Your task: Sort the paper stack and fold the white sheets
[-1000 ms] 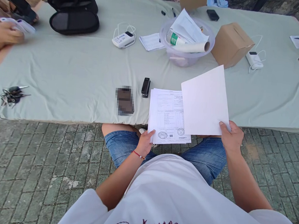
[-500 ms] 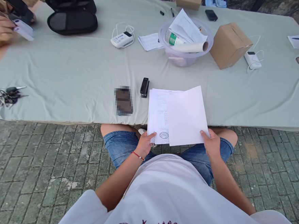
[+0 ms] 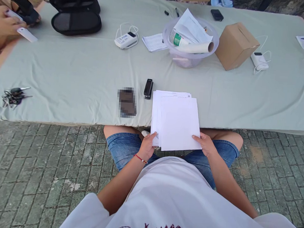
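My left hand [image 3: 147,144] pinches the lower left corner of a stack of printed papers [image 3: 156,110], thumb on top. A blank white sheet [image 3: 180,124] lies over most of the stack, its right side gripped by my right hand [image 3: 204,143] between thumb and fingers. Only the left strip and top edge of the printed pages show, with part of a round stamp by my left thumb. The papers rest partly on the table and jut over its front edge above my lap. Just left of them are a black stapler [image 3: 148,89] and a blurred-out dark phone-like object [image 3: 127,102].
A translucent basin [image 3: 189,57] holds papers, a bottle and a roll. Beside it stand a cardboard box [image 3: 236,47] and a white corded device [image 3: 259,61]. Keys [image 3: 14,96] lie far left, below an opened black case [image 3: 76,22]. Other people's hands [image 3: 4,30] show at the table's sides.
My right hand has moved left and slightly down, bringing the blank sheet over the stack and straighter. More of the printed page and stamp is covered. My left hand keeps its grip.
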`<state>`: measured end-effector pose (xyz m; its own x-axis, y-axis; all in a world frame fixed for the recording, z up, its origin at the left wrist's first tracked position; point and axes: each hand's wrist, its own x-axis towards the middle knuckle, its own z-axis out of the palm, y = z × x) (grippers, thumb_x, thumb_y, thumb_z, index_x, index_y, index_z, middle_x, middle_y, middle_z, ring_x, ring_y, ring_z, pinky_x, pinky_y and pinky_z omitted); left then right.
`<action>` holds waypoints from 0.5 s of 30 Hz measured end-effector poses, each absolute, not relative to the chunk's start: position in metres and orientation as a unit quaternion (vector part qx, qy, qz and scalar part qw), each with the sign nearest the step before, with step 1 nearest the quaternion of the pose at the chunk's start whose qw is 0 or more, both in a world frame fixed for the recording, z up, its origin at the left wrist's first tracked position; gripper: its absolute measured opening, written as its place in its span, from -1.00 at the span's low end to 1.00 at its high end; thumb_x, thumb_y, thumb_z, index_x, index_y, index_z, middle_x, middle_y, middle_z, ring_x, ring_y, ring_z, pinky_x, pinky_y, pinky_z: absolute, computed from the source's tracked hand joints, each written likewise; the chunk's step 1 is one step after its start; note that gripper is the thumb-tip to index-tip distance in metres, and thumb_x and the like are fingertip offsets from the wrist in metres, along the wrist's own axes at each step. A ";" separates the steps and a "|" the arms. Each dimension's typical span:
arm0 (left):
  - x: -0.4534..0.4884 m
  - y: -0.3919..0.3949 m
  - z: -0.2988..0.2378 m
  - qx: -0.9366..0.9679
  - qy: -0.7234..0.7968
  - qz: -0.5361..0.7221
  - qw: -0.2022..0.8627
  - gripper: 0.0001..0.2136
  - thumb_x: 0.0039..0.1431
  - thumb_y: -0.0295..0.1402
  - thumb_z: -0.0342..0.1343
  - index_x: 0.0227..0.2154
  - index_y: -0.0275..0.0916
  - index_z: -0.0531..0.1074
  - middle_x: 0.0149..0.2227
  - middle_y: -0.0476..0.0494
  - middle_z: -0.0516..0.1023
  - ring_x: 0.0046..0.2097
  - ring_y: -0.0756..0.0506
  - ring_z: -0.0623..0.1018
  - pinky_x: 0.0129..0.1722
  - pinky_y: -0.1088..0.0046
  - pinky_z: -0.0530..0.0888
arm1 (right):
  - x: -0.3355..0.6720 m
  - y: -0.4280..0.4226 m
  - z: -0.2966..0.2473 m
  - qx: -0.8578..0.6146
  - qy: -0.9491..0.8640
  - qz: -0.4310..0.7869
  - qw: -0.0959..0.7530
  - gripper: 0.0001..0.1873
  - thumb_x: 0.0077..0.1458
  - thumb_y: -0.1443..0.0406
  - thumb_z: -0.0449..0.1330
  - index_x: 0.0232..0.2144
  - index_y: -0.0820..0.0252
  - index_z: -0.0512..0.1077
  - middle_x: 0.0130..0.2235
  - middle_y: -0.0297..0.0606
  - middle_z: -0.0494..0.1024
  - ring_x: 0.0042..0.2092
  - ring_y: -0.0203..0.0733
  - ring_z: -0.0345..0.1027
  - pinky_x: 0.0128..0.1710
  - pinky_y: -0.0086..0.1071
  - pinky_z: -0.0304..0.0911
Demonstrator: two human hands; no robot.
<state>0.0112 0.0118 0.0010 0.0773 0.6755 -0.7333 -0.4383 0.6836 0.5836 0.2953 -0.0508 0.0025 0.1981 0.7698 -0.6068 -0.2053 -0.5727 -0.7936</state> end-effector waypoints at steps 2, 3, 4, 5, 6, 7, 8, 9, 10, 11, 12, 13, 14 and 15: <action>0.009 0.012 0.001 0.104 0.562 0.376 0.729 -0.73 -0.13 -0.31 0.34 -0.36 -0.35 0.52 -0.39 -0.16 0.62 -0.40 -0.07 0.59 -0.44 0.47 0.50 | 0.297 -0.051 0.001 -0.674 -0.225 0.569 0.413 -0.52 -0.15 0.07 0.40 -0.18 0.20 0.55 -0.23 -0.23 0.63 -0.27 -0.09 0.50 -0.26 -0.27 0.39; 0.008 0.012 0.001 0.112 0.561 0.369 0.733 -0.73 -0.13 -0.31 0.34 -0.35 -0.35 0.52 -0.38 -0.17 0.63 -0.38 -0.09 0.60 -0.42 0.45 0.51 | 0.299 -0.051 0.001 -0.684 -0.230 0.549 0.421 -0.53 -0.14 0.08 0.39 -0.18 0.19 0.55 -0.23 -0.24 0.63 -0.27 -0.10 0.50 -0.26 -0.28 0.39; 0.007 0.012 0.001 0.122 0.557 0.363 0.737 -0.72 -0.13 -0.32 0.34 -0.33 -0.35 0.52 -0.36 -0.19 0.63 -0.37 -0.11 0.61 -0.40 0.42 0.52 | 0.302 -0.052 0.001 -0.694 -0.230 0.528 0.433 -0.54 -0.14 0.08 0.38 -0.19 0.19 0.55 -0.23 -0.26 0.63 -0.27 -0.11 0.50 -0.26 -0.29 0.39; 0.007 0.012 0.002 0.133 0.553 0.359 0.740 -0.71 -0.13 -0.32 0.34 -0.31 -0.35 0.52 -0.34 -0.20 0.64 -0.35 -0.13 0.61 -0.38 0.40 0.52 | 0.307 -0.053 0.001 -0.701 -0.226 0.507 0.447 -0.56 -0.13 0.09 0.38 -0.20 0.18 0.55 -0.24 -0.27 0.64 -0.27 -0.12 0.50 -0.26 -0.29 0.40; 0.007 0.012 0.002 0.142 0.549 0.357 0.743 -0.69 -0.13 -0.32 0.34 -0.29 -0.36 0.53 -0.33 -0.22 0.64 -0.34 -0.14 0.61 -0.37 0.38 0.53 | 0.313 -0.054 0.002 -0.706 -0.219 0.489 0.463 -0.58 -0.13 0.10 0.38 -0.21 0.17 0.55 -0.24 -0.28 0.64 -0.28 -0.12 0.50 -0.26 -0.30 0.40; 0.007 0.012 0.002 0.148 0.546 0.357 0.743 -0.67 -0.13 -0.32 0.34 -0.27 -0.36 0.53 -0.31 -0.23 0.64 -0.33 -0.15 0.61 -0.36 0.36 0.53 | 0.320 -0.055 0.003 -0.709 -0.208 0.472 0.480 -0.59 -0.13 0.11 0.38 -0.21 0.17 0.55 -0.24 -0.28 0.64 -0.28 -0.13 0.50 -0.26 -0.30 0.41; 0.008 0.012 0.003 0.150 0.546 0.360 0.741 -0.66 -0.13 -0.32 0.34 -0.25 -0.37 0.53 -0.31 -0.23 0.64 -0.33 -0.15 0.61 -0.36 0.36 0.53 | 0.327 -0.056 0.004 -0.711 -0.195 0.459 0.496 -0.60 -0.14 0.13 0.38 -0.21 0.16 0.54 -0.25 -0.29 0.64 -0.28 -0.13 0.51 -0.26 -0.29 0.43; 0.009 0.012 0.003 0.150 0.547 0.362 0.739 -0.65 -0.14 -0.33 0.34 -0.25 -0.37 0.53 -0.31 -0.24 0.65 -0.33 -0.15 0.61 -0.37 0.36 0.53 | 0.336 -0.058 0.005 -0.711 -0.182 0.448 0.511 -0.59 -0.15 0.14 0.38 -0.21 0.15 0.54 -0.24 -0.29 0.64 -0.27 -0.12 0.51 -0.25 -0.28 0.44; 0.009 0.012 0.003 0.150 0.549 0.363 0.738 -0.65 -0.14 -0.34 0.34 -0.24 -0.38 0.53 -0.31 -0.23 0.65 -0.34 -0.14 0.61 -0.39 0.36 0.53 | 0.344 -0.060 0.007 -0.712 -0.170 0.437 0.523 -0.58 -0.16 0.15 0.39 -0.20 0.14 0.53 -0.24 -0.28 0.64 -0.25 -0.11 0.52 -0.25 -0.28 0.45; 0.010 0.013 0.003 0.147 0.551 0.363 0.737 -0.66 -0.14 -0.34 0.34 -0.25 -0.38 0.53 -0.31 -0.23 0.65 -0.36 -0.14 0.60 -0.40 0.37 0.52 | 0.353 -0.063 0.009 -0.715 -0.159 0.427 0.531 -0.57 -0.18 0.16 0.40 -0.20 0.13 0.53 -0.23 -0.27 0.64 -0.25 -0.11 0.52 -0.24 -0.28 0.46; 0.011 0.013 0.003 0.142 0.551 0.364 0.737 -0.66 -0.15 -0.35 0.33 -0.25 -0.38 0.52 -0.32 -0.22 0.65 -0.36 -0.13 0.60 -0.41 0.37 0.52 | 0.360 -0.065 0.010 -0.721 -0.148 0.415 0.534 -0.56 -0.20 0.17 0.41 -0.20 0.14 0.53 -0.23 -0.26 0.64 -0.25 -0.10 0.53 -0.24 -0.29 0.47; 0.012 0.013 0.003 0.137 0.549 0.366 0.739 -0.66 -0.15 -0.36 0.33 -0.25 -0.37 0.52 -0.32 -0.22 0.64 -0.36 -0.13 0.60 -0.42 0.37 0.51 | 0.367 -0.068 0.012 -0.731 -0.142 0.403 0.531 -0.54 -0.22 0.17 0.42 -0.19 0.15 0.53 -0.23 -0.24 0.64 -0.25 -0.09 0.53 -0.26 -0.29 0.48; 0.012 0.013 0.002 0.132 0.546 0.368 0.741 -0.66 -0.16 -0.37 0.33 -0.25 -0.37 0.52 -0.31 -0.22 0.64 -0.36 -0.14 0.60 -0.42 0.38 0.51 | 0.373 -0.070 0.013 -0.741 -0.147 0.390 0.526 -0.53 -0.22 0.17 0.42 -0.19 0.16 0.53 -0.24 -0.22 0.64 -0.27 -0.08 0.53 -0.28 -0.28 0.49; 0.012 0.013 0.002 0.128 0.543 0.370 0.743 -0.66 -0.16 -0.37 0.33 -0.25 -0.37 0.52 -0.31 -0.22 0.65 -0.35 -0.14 0.60 -0.41 0.38 0.51 | 0.377 -0.071 0.014 -0.750 -0.156 0.379 0.519 -0.52 -0.21 0.16 0.41 -0.17 0.17 0.52 -0.25 -0.21 0.64 -0.28 -0.06 0.53 -0.31 -0.27 0.50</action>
